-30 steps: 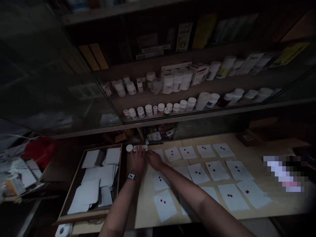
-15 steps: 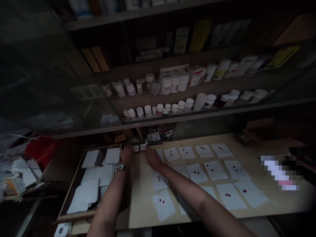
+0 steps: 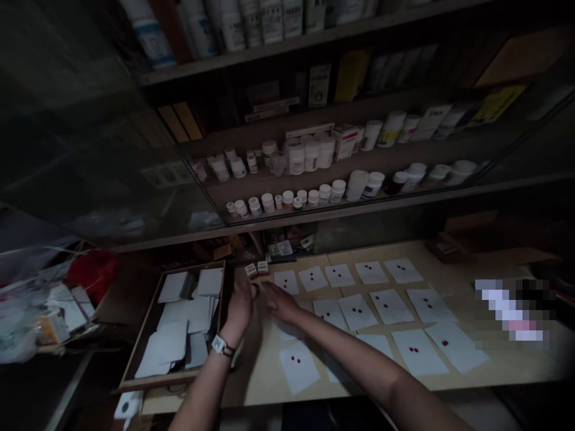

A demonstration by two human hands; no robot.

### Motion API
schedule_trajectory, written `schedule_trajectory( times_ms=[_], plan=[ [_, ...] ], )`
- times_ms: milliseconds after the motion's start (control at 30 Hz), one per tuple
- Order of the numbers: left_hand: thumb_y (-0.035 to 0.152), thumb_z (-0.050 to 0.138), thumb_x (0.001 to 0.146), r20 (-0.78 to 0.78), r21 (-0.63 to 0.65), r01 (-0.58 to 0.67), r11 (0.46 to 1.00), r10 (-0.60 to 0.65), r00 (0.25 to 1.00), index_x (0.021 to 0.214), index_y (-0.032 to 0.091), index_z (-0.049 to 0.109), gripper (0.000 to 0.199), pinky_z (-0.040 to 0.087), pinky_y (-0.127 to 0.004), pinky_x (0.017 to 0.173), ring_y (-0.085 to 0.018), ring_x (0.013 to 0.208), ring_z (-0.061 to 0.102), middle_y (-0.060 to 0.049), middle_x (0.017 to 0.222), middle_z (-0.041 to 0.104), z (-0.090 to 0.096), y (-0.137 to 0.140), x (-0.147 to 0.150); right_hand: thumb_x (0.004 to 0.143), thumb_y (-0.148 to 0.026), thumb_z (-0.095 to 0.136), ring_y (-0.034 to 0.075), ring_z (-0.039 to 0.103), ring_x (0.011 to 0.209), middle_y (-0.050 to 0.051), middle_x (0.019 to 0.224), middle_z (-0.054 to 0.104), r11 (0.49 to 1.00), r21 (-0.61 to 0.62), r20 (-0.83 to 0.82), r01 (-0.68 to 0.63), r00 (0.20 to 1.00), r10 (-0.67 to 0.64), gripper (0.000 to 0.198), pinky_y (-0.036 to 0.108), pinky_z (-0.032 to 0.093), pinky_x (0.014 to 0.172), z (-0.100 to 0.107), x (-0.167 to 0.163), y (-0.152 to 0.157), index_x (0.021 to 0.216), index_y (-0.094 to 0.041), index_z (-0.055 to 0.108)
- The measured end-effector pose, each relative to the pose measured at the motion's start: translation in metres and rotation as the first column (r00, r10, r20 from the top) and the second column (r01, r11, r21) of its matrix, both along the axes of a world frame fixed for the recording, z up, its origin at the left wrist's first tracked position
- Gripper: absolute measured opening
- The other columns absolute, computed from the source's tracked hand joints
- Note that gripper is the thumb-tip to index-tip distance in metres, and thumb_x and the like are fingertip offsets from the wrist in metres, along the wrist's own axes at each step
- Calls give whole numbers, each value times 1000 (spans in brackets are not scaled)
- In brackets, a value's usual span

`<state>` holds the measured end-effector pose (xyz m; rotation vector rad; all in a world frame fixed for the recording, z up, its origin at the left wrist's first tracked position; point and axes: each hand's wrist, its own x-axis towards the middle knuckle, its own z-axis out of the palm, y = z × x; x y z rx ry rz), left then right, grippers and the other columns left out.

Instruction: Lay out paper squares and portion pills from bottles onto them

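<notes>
My left hand [image 3: 240, 304], with a watch [image 3: 220, 345] at its wrist, is above the wooden table beside the tray of paper. Its fingers are curled around a small dark, round-edged thing [image 3: 256, 291], too dim to name. Across from it, my right hand [image 3: 282, 303] has its fingers stretched out and apart, holding nothing. Two small labelled boxes [image 3: 256, 269] stand just beyond both hands. White paper squares [image 3: 300, 377] lie in rows under and to the right of my right arm. Pairs of small red tablets [image 3: 414, 349] rest on many squares; my forearm hides some.
A wooden tray [image 3: 157, 384] at left holds stacks of white paper. Behind the table rises a cabinet with shelves of white bottles [image 3: 295, 158] and boxes. An open cardboard box [image 3: 471, 230] sits at the back right. Bags and a red cloth-like thing [image 3: 92, 274] crowd the far left.
Both hands have drawn back from the small boxes toward me. The dark thing now shows at my left fingers. The view has shifted slightly, showing more of the upper shelf.
</notes>
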<state>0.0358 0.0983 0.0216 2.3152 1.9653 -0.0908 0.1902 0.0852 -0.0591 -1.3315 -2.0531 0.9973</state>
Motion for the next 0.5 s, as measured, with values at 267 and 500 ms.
schedule_trajectory(
  times_ms=[267, 500],
  plan=[
    [9, 46, 78, 683, -16, 132, 991, -85, 725, 134, 18, 37, 57, 40, -38, 100, -22, 120, 48, -13, 130, 49, -42, -94, 30, 61, -14, 62, 27, 55, 109, 11, 119, 59, 968, -90, -190, 233, 950, -246, 60, 41, 41, 94, -12, 26, -74, 120, -19, 52],
    [12, 56, 69, 885, -226, 32, 974, 192, 425, 128, 13, 46, 60, 36, -38, 106, -25, 125, 46, -15, 133, 51, -110, -139, 74, 63, -19, 67, 25, 56, 103, 10, 109, 61, 884, -153, -224, 441, 856, -466, 49, 39, 43, 90, -12, 67, -121, 110, -18, 52]
  ],
)
